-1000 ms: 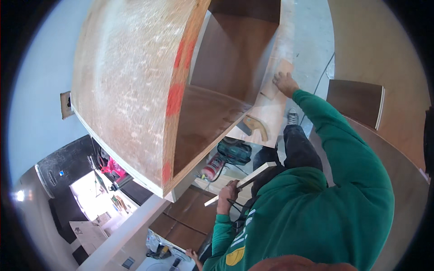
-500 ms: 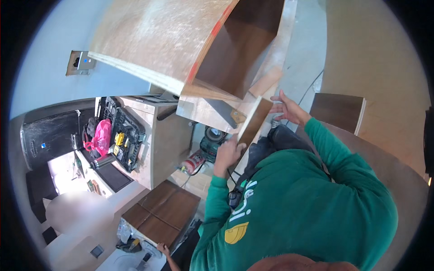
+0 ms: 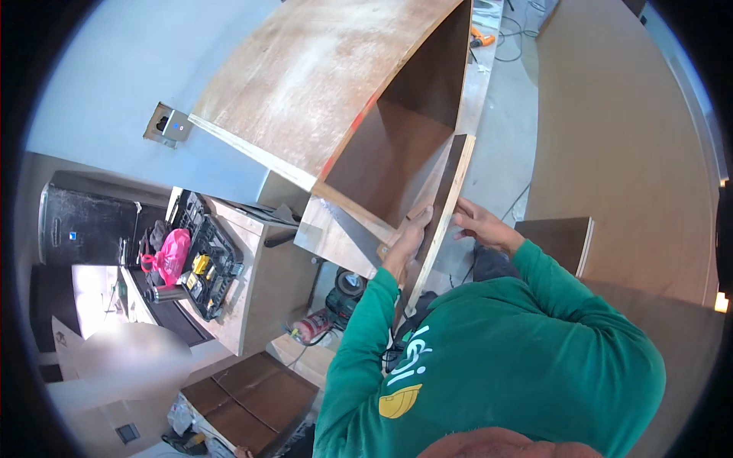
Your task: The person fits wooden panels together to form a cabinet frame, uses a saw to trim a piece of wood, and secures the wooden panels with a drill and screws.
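A long, narrow board [image 3: 455, 183] with a dark face and a pale plywood edge slants in front of me. My left hand [image 3: 408, 246] is closed on its dark side, about midway along. My right hand [image 3: 489, 227] is beside the pale edge, fingers bent and partly apart; whether the fingertips touch the board I cannot tell. Just beyond the board stands a large plywood cabinet box [image 3: 305, 84] with an open, dark brown inside. A handsaw [image 3: 350, 227] lies below its near corner, its handle end close to my left wrist.
A black tool case [image 3: 217, 267] with yellow tools and a pink bag [image 3: 175, 252] rests on a cabinet at left. Below are a dark green power tool [image 3: 345, 298] and a red canister [image 3: 309, 327]. A dark panel [image 3: 557, 240] lies at right; an orange tool [image 3: 481, 38] lies far off.
The board has turned, so its pale edge now faces me along its length. My left hand has shifted up along it, and my right hand has come nearer with fingers more bent.
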`<state>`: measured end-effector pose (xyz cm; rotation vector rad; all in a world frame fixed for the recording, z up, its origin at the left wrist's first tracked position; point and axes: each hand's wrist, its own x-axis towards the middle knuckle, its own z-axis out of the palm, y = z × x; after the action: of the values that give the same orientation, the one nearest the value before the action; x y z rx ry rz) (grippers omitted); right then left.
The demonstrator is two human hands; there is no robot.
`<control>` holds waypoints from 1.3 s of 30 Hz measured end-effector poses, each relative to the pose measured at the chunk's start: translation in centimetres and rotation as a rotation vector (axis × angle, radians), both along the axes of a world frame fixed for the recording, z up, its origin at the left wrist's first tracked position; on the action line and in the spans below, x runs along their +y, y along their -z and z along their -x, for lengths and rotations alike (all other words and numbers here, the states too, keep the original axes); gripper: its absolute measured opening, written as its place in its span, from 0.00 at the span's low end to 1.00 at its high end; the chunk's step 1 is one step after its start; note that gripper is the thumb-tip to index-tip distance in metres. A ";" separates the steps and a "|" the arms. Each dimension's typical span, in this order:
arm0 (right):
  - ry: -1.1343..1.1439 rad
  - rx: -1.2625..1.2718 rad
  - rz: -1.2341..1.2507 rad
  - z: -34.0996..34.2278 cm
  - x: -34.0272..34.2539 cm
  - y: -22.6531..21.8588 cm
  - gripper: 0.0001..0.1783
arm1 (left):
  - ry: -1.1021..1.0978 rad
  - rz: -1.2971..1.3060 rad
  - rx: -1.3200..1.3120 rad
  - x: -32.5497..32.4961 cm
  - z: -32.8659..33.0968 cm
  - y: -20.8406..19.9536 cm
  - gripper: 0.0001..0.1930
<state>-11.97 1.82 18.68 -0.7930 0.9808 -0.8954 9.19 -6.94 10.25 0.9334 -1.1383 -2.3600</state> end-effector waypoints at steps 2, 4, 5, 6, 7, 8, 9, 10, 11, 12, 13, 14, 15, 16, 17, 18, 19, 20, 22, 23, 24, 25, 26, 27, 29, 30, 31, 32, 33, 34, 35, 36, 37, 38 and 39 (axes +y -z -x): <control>0.019 0.020 -0.009 2.5 -2.3 0.4 0.49 | 0.116 -0.177 0.230 -1.9 1.5 -1.2 0.26; -0.001 -0.097 -0.044 5.1 -4.5 2.8 0.46 | 0.028 -0.241 0.196 -2.0 5.0 -4.4 0.20; -0.023 -0.164 -0.058 6.0 -6.0 3.5 0.44 | 0.004 -0.250 0.143 -2.8 6.2 -4.7 0.19; -0.025 -0.237 -0.043 6.7 -7.6 4.3 0.35 | -0.023 -0.261 0.091 -3.6 7.3 -5.0 0.18; -0.041 -0.308 -0.078 7.3 -8.6 5.4 0.32 | -0.052 -0.292 0.020 -3.6 7.4 -4.9 0.18; -0.058 -0.376 -0.100 8.1 -10.3 5.9 0.30 | -0.005 -0.156 -0.012 -4.2 7.6 -4.9 0.20; -0.078 -0.444 -0.125 8.6 -11.7 6.4 0.27 | -0.052 -0.126 -0.074 -4.3 7.4 -4.9 0.22; -0.040 -0.567 -0.213 8.7 -12.1 5.1 0.25 | -0.093 -0.113 -0.132 -3.6 7.5 -5.8 0.23; -0.006 -0.634 -0.190 8.7 -13.0 4.8 0.27 | -0.141 -0.090 -0.172 -2.8 8.0 -6.6 0.25; 0.027 -0.701 -0.171 8.4 -13.9 4.5 0.28 | -0.057 -0.013 -0.280 -2.7 5.8 -4.8 0.29; 0.066 -0.768 -0.152 8.3 -14.7 4.4 0.29 | -0.128 -0.014 -0.321 -1.9 5.0 -5.2 0.30; 0.099 -0.793 -0.172 8.4 -15.7 3.7 0.25 | -0.203 -0.011 -0.365 -0.8 4.2 -5.8 0.31; 0.098 -0.833 -0.155 8.8 -17.0 3.7 0.25 | -0.270 -0.004 -0.410 0.2 3.1 -6.6 0.32; 0.101 -0.875 -0.140 9.2 -18.4 3.8 0.25 | -0.202 0.114 -0.420 1.1 1.9 -8.1 0.33; 0.111 -0.913 -0.120 9.6 -19.7 3.9 0.25 | -0.125 0.232 -0.427 2.1 0.5 -9.6 0.35; 0.134 -0.968 -0.111 10.0 -20.9 3.5 0.25 | -0.174 0.186 -0.339 3.7 -1.7 -9.9 0.39; 0.155 -1.019 -0.105 10.1 -21.9 3.0 0.25 | -0.224 0.138 -0.247 5.7 -3.7 -9.8 0.44; 0.190 -1.066 -0.094 10.4 -22.8 2.6 0.25 | -0.346 0.028 -0.140 7.3 -4.2 -10.5 0.52; 0.247 -1.077 -0.100 9.6 -23.8 1.3 0.25 | -0.501 0.069 0.033 10.0 -3.6 -9.8 0.57; 0.285 -1.084 -0.105 9.0 -23.9 1.0 0.25 | -0.571 0.085 0.116 10.7 -2.9 -9.9 0.59; 0.291 -1.113 -0.110 8.5 -24.0 0.8 0.24 | -0.692 0.203 0.086 11.3 -1.2 -9.3 0.60; 0.298 -1.116 -0.102 7.9 -23.9 0.4 0.25 | -0.790 0.222 0.087 11.4 0.6 -9.2 0.59; 0.302 -1.115 -0.091 7.5 -23.8 -0.2 0.25 | -0.891 0.241 0.093 11.0 2.2 -9.0 0.57; 0.303 -1.108 -0.081 7.2 -23.7 -0.9 0.25 | -0.996 0.258 0.103 10.4 3.6 -9.2 0.56; 0.287 -1.117 -0.060 8.1 -24.2 -1.4 0.26 | -1.033 0.298 0.151 8.3 5.6 -10.0 0.44; 0.283 -1.116 -0.038 9.2 -24.4 -1.5 0.27 | -1.068 0.294 0.155 6.6 6.6 -10.4 0.42; 0.282 -1.109 -0.016 9.3 -24.4 -1.6 0.28 | -1.135 0.285 0.146 5.7 7.2 -10.9 0.40; 0.275 -1.101 0.005 9.4 -24.6 -1.7 0.28 | -1.101 0.389 0.211 5.0 7.1 -11.0 0.38; 0.262 -1.096 0.022 9.5 -24.6 -1.9 0.29 | -1.072 0.500 0.267 4.4 6.6 -11.2 0.36; 0.281 -1.091 -0.008 9.6 -24.6 -2.3 0.30 | -1.072 0.458 0.290 3.8 6.7 -12.0 0.37; 0.293 -1.091 -0.041 9.6 -24.8 -2.6 0.30 | -1.076 0.424 0.308 3.5 6.4 -12.8 0.37; 0.265 -1.107 -0.025 9.7 -25.2 -2.1 0.31 | -1.074 0.412 0.335 3.5 6.0 -12.6 0.38; 0.181 -1.178 -0.026 10.1 -25.7 -1.2 0.31 | -1.061 0.404 0.363 3.2 5.9 -12.2 0.38; 0.202 -1.114 -0.012 10.1 -25.6 -1.1 0.30 | -1.040 0.398 0.391 2.7 5.6 -11.9 0.39; 0.209 -1.165 -0.020 10.2 -25.5 -1.3 0.29 | -1.070 0.378 0.380 2.4 5.6 -12.6 0.40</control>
<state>-22.15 -23.71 19.97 -0.0528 0.0298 -1.2834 3.57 -4.53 22.86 0.6554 -0.6309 -1.3080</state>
